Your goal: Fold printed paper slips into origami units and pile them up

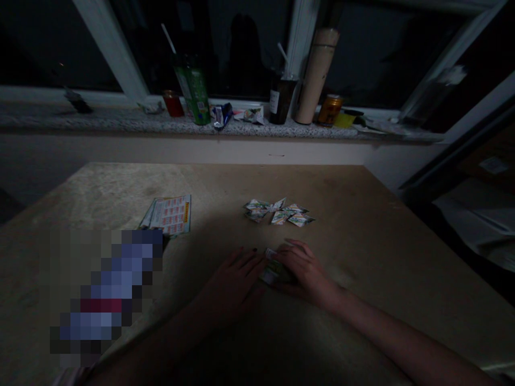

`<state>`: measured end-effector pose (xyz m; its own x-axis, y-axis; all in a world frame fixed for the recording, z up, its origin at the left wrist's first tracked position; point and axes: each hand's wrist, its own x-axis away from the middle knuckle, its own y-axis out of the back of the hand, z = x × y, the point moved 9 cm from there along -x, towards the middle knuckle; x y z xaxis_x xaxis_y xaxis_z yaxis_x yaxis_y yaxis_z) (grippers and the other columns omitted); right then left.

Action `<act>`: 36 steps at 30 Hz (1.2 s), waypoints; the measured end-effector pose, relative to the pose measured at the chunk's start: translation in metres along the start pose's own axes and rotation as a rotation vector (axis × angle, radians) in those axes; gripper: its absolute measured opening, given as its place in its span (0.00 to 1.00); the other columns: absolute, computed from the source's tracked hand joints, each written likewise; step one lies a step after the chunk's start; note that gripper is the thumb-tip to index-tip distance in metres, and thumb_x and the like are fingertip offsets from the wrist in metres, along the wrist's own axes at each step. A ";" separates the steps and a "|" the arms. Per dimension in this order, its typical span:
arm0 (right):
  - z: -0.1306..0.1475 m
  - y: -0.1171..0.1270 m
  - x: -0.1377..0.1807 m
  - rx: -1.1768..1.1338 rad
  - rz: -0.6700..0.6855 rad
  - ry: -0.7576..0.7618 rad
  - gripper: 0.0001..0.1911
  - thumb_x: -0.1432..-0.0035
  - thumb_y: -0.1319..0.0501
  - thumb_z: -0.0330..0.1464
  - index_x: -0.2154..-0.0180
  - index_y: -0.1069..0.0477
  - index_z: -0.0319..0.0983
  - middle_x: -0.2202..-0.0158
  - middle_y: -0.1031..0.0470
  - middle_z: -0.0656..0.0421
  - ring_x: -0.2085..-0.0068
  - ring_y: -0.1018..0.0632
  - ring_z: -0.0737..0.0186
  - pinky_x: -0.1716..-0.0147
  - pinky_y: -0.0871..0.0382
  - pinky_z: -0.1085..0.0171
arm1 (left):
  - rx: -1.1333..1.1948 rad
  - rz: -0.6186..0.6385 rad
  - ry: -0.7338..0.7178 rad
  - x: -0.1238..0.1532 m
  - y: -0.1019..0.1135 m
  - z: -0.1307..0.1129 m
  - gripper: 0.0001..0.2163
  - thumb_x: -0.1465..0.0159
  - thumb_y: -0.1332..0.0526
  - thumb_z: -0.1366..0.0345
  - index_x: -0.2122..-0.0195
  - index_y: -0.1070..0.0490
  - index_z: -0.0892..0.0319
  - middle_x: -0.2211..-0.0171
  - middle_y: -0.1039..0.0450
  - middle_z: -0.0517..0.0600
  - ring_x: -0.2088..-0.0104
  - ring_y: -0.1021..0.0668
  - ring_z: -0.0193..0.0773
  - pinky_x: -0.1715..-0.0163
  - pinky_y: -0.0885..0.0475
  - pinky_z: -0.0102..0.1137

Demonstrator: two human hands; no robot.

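Note:
A small piece of printed, greenish paper [274, 271] lies on the table between my hands, partly covered by their fingers. My left hand [240, 273] rests flat with fingers stretched out, the tips at the paper's left side. From the right, my right hand [303, 268] reaches over the paper, its fingers bent onto it and pressing it to the table. Just beyond the hands sits a group of several folded paper pieces [277, 210] with pointed ends. To the left lies a small stack of printed paper sheets [169, 214].
A pixelated bluish object [120, 273] covers the table's left side. Along the windowsill [233, 127] stand a green container [197, 94], a dark cup with a straw [279, 99], a tall beige bottle [317, 78], an orange can [330, 110] and a red jar [173, 103]. The room is dim.

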<state>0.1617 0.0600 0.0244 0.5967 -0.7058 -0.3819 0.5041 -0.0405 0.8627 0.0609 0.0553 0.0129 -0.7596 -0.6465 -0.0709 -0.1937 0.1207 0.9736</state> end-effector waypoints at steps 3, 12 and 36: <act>-0.002 0.001 -0.001 -0.034 -0.025 -0.036 0.26 0.49 0.37 0.40 0.49 0.38 0.39 0.57 0.27 0.52 0.54 0.28 0.55 0.48 0.42 0.51 | 0.038 -0.029 0.038 -0.007 0.005 -0.001 0.17 0.34 0.51 0.63 0.45 0.40 0.59 0.46 0.35 0.51 0.45 0.35 0.40 0.41 0.50 0.40; -0.007 -0.002 -0.001 -0.079 -0.037 -0.065 0.29 0.51 0.36 0.39 0.48 0.38 0.39 0.58 0.27 0.51 0.54 0.28 0.53 0.49 0.41 0.51 | 0.137 -0.068 0.149 -0.024 0.003 0.001 0.10 0.38 0.44 0.66 0.55 0.34 0.59 0.56 0.28 0.50 0.55 0.28 0.41 0.52 0.37 0.37; -0.010 0.011 0.001 0.156 0.055 0.159 0.14 0.40 0.47 0.29 0.52 0.32 0.42 0.44 0.34 0.60 0.40 0.41 0.56 0.42 0.51 0.45 | 0.200 -0.079 -0.086 -0.015 0.004 0.009 0.12 0.37 0.48 0.74 0.57 0.31 0.53 0.56 0.26 0.43 0.55 0.27 0.31 0.48 0.41 0.32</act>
<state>0.1737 0.0659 0.0308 0.7178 -0.5902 -0.3693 0.3723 -0.1227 0.9199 0.0662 0.0721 0.0159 -0.7854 -0.5947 -0.1719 -0.3677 0.2247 0.9024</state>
